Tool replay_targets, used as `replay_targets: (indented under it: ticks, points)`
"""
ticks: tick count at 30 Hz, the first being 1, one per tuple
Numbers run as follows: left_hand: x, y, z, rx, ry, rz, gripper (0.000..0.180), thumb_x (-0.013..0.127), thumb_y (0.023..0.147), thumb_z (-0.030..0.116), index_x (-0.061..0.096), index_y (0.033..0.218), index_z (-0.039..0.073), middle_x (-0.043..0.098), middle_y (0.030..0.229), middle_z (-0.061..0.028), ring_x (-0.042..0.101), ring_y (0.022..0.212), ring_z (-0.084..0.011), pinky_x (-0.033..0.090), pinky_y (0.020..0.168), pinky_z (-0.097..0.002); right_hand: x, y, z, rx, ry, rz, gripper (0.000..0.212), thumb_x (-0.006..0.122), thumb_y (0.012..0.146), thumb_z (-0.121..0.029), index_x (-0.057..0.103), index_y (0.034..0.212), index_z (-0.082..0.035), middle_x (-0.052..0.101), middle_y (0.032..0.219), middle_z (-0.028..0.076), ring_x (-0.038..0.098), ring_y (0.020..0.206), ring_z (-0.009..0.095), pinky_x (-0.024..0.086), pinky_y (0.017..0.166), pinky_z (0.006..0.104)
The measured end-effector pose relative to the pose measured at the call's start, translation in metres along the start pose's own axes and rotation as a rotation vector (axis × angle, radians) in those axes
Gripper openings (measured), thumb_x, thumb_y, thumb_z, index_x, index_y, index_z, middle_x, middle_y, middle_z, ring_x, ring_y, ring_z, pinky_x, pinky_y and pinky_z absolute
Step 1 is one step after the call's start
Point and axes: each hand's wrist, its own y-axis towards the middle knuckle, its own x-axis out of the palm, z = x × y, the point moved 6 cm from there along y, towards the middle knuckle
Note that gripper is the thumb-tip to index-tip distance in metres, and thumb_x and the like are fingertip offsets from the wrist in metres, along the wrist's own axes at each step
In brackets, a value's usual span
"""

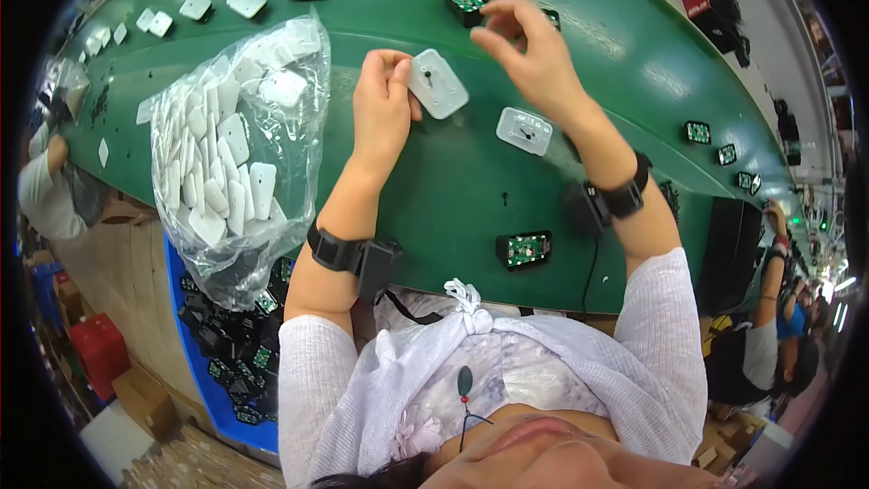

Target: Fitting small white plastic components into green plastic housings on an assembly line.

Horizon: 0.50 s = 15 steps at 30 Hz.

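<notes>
The left hand is closed on the left edge of a pale plate, pinching it between thumb and fingers above the green bench; the right hand, slightly blurred, has its fingers curved and its thumb spread away from them, with nothing visible between, near a black case holding a green circuit board. A red label shows on a dark bundle at the upper right, its marks too small to make out. The held plate is a rounded rectangle, whitish and slightly translucent, with small raised spots toward its corners and a short black piece at its middle. A similar plate lies on the bench below the right hand, and a small black part and another black case with a green board lie nearer the person. To the left, a clear plastic bag bulges with many white plates, beside a row of cases with white tops
</notes>
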Motion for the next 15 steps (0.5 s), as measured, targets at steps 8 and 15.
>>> replay_targets:
  ticks: [8, 15]
  points:
    - [-0.005, 0.004, 0.009, 0.422, 0.765, 0.217, 0.009, 0.061, 0.089, 0.020, 0.061, 0.089, 0.011, 0.055, 0.086, -0.0089, 0.060, 0.074, -0.0324, 0.049, 0.063, -0.0424, 0.066, 0.065, 0.057, -0.218, -0.633, -0.231, 0.052, 0.076, 0.074, -0.030, 0.061, 0.119, -0.010, 0.055, 0.117, 0.011, 0.052, 0.106, 0.029, 0.044, 0.095, 0.0381]
    - [0.017, -0.024, 0.022, 0.536, 1.017, 0.092, 0.043, 0.076, 0.073, 0.016, 0.051, 0.106, 0.001, 0.051, 0.096, -0.0099, 0.055, 0.086, -0.0297, 0.048, 0.074, -0.0409, 0.021, 0.037, 0.030, -0.025, -0.152, -0.133, 0.033, 0.062, 0.085, -0.016, 0.061, 0.118, -0.011, 0.059, 0.096, 0.009, 0.060, 0.084, 0.019, 0.051, 0.078, 0.0326]
